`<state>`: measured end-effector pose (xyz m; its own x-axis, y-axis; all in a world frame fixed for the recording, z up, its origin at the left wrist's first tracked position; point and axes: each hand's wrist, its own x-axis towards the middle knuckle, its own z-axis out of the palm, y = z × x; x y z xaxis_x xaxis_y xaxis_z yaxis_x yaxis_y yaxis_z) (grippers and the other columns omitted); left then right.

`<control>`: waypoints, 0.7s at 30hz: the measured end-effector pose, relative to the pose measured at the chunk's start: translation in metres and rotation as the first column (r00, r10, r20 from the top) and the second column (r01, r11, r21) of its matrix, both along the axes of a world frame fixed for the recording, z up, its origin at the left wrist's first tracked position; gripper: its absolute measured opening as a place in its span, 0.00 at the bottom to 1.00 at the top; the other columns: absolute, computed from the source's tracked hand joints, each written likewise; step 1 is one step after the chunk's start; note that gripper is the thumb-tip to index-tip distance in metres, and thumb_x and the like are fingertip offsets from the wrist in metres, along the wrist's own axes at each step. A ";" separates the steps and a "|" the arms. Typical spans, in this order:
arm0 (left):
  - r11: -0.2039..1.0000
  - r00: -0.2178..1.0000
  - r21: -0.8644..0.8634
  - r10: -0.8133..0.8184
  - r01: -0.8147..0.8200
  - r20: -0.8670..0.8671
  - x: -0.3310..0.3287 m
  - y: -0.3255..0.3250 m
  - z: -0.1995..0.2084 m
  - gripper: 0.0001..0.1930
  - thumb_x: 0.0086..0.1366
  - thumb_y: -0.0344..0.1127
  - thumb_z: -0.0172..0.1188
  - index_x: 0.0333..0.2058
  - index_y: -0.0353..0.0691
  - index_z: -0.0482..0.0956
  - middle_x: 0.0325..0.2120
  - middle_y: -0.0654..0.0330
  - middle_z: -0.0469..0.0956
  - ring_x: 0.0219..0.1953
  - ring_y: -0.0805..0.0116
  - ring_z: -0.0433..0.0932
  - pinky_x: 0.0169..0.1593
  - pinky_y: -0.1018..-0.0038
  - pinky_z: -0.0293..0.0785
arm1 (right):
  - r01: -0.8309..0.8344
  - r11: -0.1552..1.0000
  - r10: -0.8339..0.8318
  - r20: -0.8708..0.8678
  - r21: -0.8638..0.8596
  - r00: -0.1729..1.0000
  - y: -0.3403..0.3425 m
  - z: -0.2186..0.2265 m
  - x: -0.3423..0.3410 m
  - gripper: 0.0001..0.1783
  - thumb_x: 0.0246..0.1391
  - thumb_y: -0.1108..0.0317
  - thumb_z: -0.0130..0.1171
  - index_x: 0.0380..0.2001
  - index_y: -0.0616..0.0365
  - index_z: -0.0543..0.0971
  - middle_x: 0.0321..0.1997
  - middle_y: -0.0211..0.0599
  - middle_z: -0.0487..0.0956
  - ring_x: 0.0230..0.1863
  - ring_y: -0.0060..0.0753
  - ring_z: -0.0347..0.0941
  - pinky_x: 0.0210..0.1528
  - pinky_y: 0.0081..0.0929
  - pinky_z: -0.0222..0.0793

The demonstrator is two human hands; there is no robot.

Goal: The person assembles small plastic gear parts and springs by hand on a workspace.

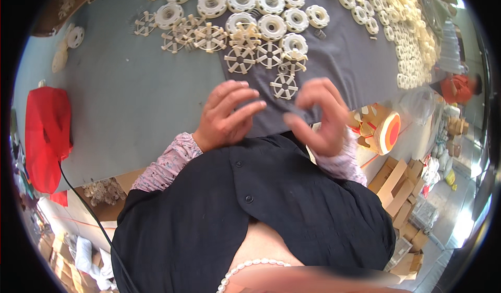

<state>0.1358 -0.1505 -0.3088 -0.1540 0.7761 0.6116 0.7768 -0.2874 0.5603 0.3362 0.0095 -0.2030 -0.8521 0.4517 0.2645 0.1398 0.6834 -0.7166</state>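
Observation:
My left hand (227, 113) hovers over the near edge of the grey cloth (334, 68), its fingers stretched out and apart, holding nothing I can see. Opposite it, my right hand (324, 116) is slightly blurred, with thumb and forefinger curved and a gap between them. Just beyond the two hands lies a single cream spoked plastic wheel (285, 86), touched by neither. Farther off are more spoked wheels (240, 58), some overlapping. Behind them sit rows of thick white plastic rings (280, 28), several with coiled springs inside. A small loose spring (320, 33) lies to the right.
Many small cream plastic parts (417, 48) are heaped at the table's far right. On the left, a red bag (47, 136) hangs by the table edge near a black cord (86, 204). Cardboard boxes (394, 186) and a round orange-and-yellow-ended container (389, 133) stand right. A person in red (458, 89) is beyond.

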 end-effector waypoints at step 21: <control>0.966 0.974 -0.250 -0.123 0.073 -0.190 0.019 0.138 0.018 0.29 0.52 0.29 0.71 0.56 0.45 0.84 0.53 0.60 0.81 0.68 0.58 0.74 0.81 0.42 0.45 | 0.571 0.808 -0.585 0.084 0.146 0.806 0.078 -0.115 0.083 0.29 0.50 0.67 0.80 0.55 0.60 0.81 0.55 0.46 0.79 0.55 0.49 0.79 0.57 0.41 0.78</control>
<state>0.1550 -0.0126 -0.2911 0.0373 0.9085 0.4162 0.8556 -0.2442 0.4563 0.4189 0.0878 -0.3180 -0.4694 0.8453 0.2553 0.6127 0.5200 -0.5952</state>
